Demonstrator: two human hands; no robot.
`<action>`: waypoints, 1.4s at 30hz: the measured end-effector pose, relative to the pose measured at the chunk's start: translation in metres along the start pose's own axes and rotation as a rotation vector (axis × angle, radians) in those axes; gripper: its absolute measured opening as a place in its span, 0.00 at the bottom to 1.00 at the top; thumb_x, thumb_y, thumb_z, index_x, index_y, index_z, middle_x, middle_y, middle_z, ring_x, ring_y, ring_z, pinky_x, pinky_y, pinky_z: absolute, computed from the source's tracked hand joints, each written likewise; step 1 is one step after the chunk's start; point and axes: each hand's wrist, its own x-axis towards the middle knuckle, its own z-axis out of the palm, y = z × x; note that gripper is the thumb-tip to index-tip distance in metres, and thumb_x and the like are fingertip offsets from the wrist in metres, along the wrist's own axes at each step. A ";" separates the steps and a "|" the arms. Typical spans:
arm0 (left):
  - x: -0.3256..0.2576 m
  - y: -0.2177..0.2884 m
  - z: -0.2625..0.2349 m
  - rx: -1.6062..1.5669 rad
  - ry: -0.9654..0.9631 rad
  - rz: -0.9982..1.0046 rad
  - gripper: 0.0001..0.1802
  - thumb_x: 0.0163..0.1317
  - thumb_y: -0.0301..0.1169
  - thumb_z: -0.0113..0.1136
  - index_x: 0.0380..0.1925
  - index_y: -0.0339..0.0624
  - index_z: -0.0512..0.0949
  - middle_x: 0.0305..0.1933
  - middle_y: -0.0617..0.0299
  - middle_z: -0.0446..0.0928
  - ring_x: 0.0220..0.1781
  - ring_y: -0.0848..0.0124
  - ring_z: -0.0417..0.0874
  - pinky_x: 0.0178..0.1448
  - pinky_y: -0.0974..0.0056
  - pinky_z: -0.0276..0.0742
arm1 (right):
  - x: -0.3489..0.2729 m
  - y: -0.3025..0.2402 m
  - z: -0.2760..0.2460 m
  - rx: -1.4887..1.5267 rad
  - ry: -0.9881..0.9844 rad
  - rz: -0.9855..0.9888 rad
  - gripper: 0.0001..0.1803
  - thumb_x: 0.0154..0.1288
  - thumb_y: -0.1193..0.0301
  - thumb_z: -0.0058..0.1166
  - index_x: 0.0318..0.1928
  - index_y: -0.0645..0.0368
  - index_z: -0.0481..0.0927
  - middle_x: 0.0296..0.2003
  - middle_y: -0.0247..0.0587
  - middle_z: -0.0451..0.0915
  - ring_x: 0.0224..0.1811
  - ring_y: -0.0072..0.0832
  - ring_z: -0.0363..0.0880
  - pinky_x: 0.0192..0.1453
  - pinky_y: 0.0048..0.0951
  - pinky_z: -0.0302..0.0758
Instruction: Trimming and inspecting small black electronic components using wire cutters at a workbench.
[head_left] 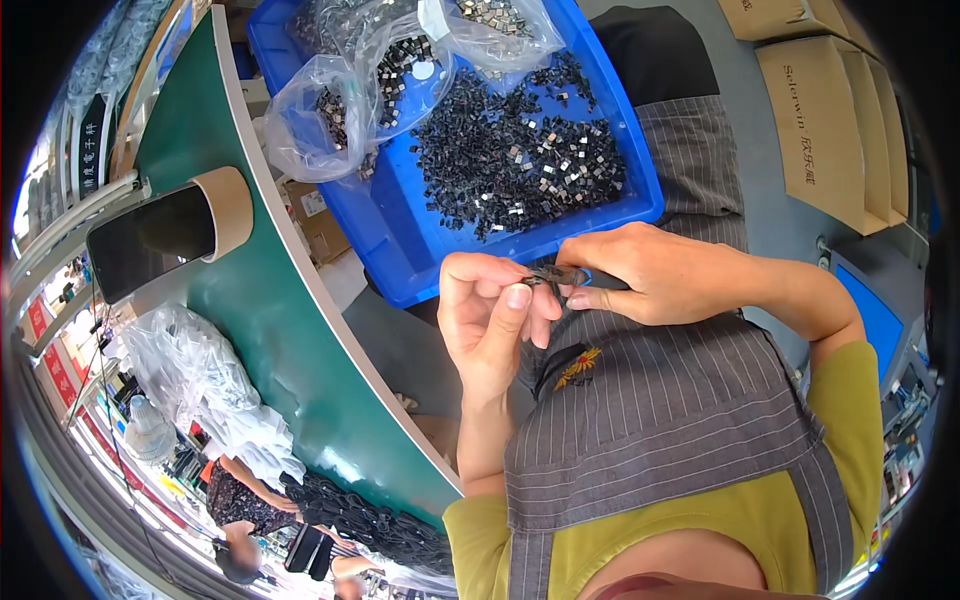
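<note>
My left hand (485, 315) pinches a small dark piece between thumb and fingertips; the fingers partly cover it, so its kind is unclear. My right hand (665, 275) is closed around small pliers (560, 274) with a bit of blue on the handle. Their metal jaws meet the dark piece at my left fingertips. Both hands are over my lap, just off the near edge of a blue plastic tray (400, 255). Many small black parts (500, 160), some with silvery metal ends, lie loose in that tray. Clear plastic bags (310, 110) holding more such parts rest at its far left.
A green-topped table (270, 330) curves along my left. On it are a phone (150, 240) against a cardboard ring (228, 210), a white plastic bundle (200, 370) and black cords (380, 525). Cardboard boxes (815, 130) stand at far right. Other people (250, 500) are at lower left.
</note>
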 end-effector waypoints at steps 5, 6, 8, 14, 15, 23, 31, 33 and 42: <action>0.003 0.004 0.012 0.005 0.163 -0.076 0.07 0.64 0.26 0.54 0.38 0.39 0.66 0.24 0.55 0.75 0.12 0.77 0.65 0.18 0.76 0.60 | 0.000 0.005 0.003 -0.042 0.067 0.002 0.15 0.66 0.65 0.50 0.43 0.67 0.72 0.36 0.54 0.78 0.40 0.49 0.77 0.43 0.42 0.71; 0.004 0.004 0.012 0.040 0.179 -0.091 0.08 0.64 0.26 0.55 0.38 0.39 0.66 0.25 0.55 0.76 0.12 0.77 0.65 0.18 0.76 0.60 | 0.000 0.005 0.002 -0.040 0.077 -0.007 0.16 0.66 0.65 0.50 0.44 0.67 0.72 0.35 0.57 0.78 0.40 0.53 0.76 0.43 0.45 0.70; 0.001 0.002 0.008 0.018 0.150 -0.081 0.07 0.64 0.24 0.53 0.39 0.38 0.66 0.28 0.53 0.77 0.15 0.78 0.68 0.20 0.76 0.63 | 0.000 0.004 0.002 -0.039 0.071 -0.003 0.15 0.66 0.65 0.50 0.44 0.66 0.72 0.34 0.57 0.78 0.40 0.53 0.76 0.42 0.45 0.70; 0.000 0.001 0.005 0.094 0.120 -0.066 0.06 0.65 0.20 0.51 0.41 0.37 0.67 0.33 0.52 0.78 0.18 0.79 0.70 0.23 0.76 0.66 | 0.000 0.004 0.001 -0.051 0.055 0.003 0.16 0.67 0.64 0.49 0.44 0.66 0.72 0.32 0.57 0.78 0.39 0.53 0.76 0.41 0.46 0.70; 0.000 0.002 0.006 0.112 0.109 -0.054 0.06 0.65 0.20 0.51 0.40 0.37 0.67 0.33 0.52 0.78 0.18 0.79 0.70 0.23 0.76 0.66 | 0.000 0.003 0.000 -0.048 0.041 0.025 0.16 0.67 0.63 0.48 0.44 0.66 0.72 0.31 0.57 0.77 0.38 0.53 0.76 0.40 0.46 0.70; 0.000 -0.001 0.002 0.177 0.090 -0.043 0.06 0.64 0.18 0.51 0.39 0.37 0.68 0.32 0.52 0.78 0.19 0.80 0.69 0.24 0.76 0.66 | 0.000 0.002 -0.004 -0.033 -0.050 0.089 0.18 0.68 0.61 0.47 0.45 0.66 0.72 0.29 0.58 0.77 0.36 0.53 0.76 0.40 0.45 0.69; -0.002 -0.002 0.003 0.171 0.073 -0.051 0.06 0.64 0.18 0.51 0.39 0.37 0.68 0.33 0.52 0.78 0.21 0.81 0.69 0.23 0.77 0.64 | 0.001 -0.005 -0.008 0.045 -0.158 0.218 0.22 0.67 0.57 0.49 0.45 0.67 0.72 0.36 0.53 0.78 0.42 0.48 0.77 0.46 0.41 0.70; -0.002 -0.002 0.004 0.173 0.079 -0.052 0.06 0.64 0.18 0.51 0.39 0.37 0.68 0.33 0.52 0.77 0.21 0.81 0.69 0.23 0.77 0.64 | 0.001 -0.005 -0.007 -0.002 -0.154 0.221 0.22 0.67 0.57 0.49 0.45 0.67 0.71 0.37 0.53 0.77 0.42 0.49 0.76 0.46 0.41 0.70; 0.001 0.007 0.006 0.373 0.110 -0.207 0.06 0.65 0.21 0.53 0.41 0.35 0.69 0.30 0.56 0.78 0.23 0.80 0.71 0.25 0.75 0.67 | -0.003 -0.011 -0.006 -0.136 -0.012 0.169 0.22 0.67 0.57 0.48 0.44 0.68 0.74 0.25 0.60 0.76 0.34 0.54 0.76 0.39 0.46 0.70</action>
